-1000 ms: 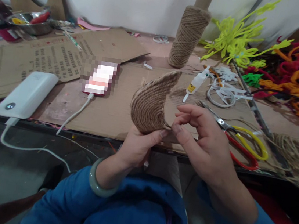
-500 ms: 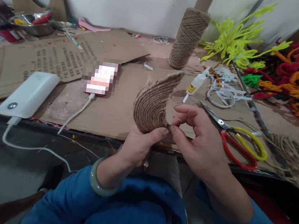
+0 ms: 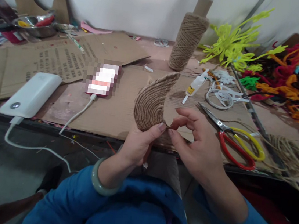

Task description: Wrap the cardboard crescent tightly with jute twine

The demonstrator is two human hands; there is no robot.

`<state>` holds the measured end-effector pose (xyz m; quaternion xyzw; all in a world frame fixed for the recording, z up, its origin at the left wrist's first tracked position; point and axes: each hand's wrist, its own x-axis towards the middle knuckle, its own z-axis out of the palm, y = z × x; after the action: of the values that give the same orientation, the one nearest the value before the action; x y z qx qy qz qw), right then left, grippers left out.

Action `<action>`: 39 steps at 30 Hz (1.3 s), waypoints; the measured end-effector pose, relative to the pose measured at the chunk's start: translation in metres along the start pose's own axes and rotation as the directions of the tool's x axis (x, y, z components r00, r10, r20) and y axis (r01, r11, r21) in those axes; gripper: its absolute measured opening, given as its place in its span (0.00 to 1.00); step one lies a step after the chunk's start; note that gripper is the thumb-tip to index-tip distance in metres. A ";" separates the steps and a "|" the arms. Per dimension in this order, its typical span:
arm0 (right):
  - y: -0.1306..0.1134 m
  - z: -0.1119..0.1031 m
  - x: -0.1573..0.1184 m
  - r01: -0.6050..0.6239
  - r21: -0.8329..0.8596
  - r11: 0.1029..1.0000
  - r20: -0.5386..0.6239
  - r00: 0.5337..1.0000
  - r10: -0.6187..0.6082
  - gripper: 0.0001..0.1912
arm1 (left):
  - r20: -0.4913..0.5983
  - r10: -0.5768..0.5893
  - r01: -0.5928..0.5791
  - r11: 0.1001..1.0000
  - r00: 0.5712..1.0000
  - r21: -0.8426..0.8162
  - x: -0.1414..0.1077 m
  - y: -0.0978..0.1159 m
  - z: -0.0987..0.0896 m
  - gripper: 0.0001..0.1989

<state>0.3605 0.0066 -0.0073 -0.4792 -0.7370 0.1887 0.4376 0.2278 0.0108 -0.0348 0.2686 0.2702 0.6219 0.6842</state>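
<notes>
A curved, pointed piece covered in rows of jute twine [image 3: 150, 103] is tilted up above the cardboard sheet [image 3: 104, 115]. My left hand [image 3: 139, 144] grips its lower end, thumb on the front and the other fingers hidden behind. At the lower right corner of the piece, my right hand [image 3: 195, 144] pinches a short twine end [image 3: 168, 126] between thumb and forefinger. Scissors [image 3: 220, 125] with red and yellow handles lie just right of my right hand. Beyond it lies a small glue bottle [image 3: 196, 84].
A spool of jute twine [image 3: 189, 39] stands at the back. White strips [image 3: 219, 97], bright pipe-cleaner flowers [image 3: 231, 45] and loose twine [image 3: 294, 152] lie to the right. Leftward are a phone [image 3: 103, 79], a cabled power bank [image 3: 31, 93] and a metal bowl [image 3: 36, 25].
The twine-covered piece has turned slightly, its tip shifting left. My right hand still pinches the twine end, now a little farther from the piece. The whole view has shifted slightly.
</notes>
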 end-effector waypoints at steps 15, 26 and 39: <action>0.001 -0.003 -0.006 0.041 -0.088 0.995 0.055 0.998 -0.036 0.21 | -0.109 0.069 -0.060 0.995 0.992 0.084 0.002 0.004 -0.005 0.21; 0.001 -0.001 -0.006 0.007 -0.077 0.997 0.061 0.998 -0.002 0.20 | -0.125 0.057 -0.049 0.997 0.991 0.062 0.004 0.002 -0.009 0.19; -0.002 -0.002 -0.011 0.023 -0.100 0.995 0.083 0.996 -0.015 0.19 | -0.241 0.126 -0.086 0.982 0.962 0.170 0.004 0.011 -0.004 0.19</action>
<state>0.3628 -0.0040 -0.0096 -0.4857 -0.7674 0.1665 0.3841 0.2176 0.0154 -0.0299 0.2554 0.3880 0.6634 0.5867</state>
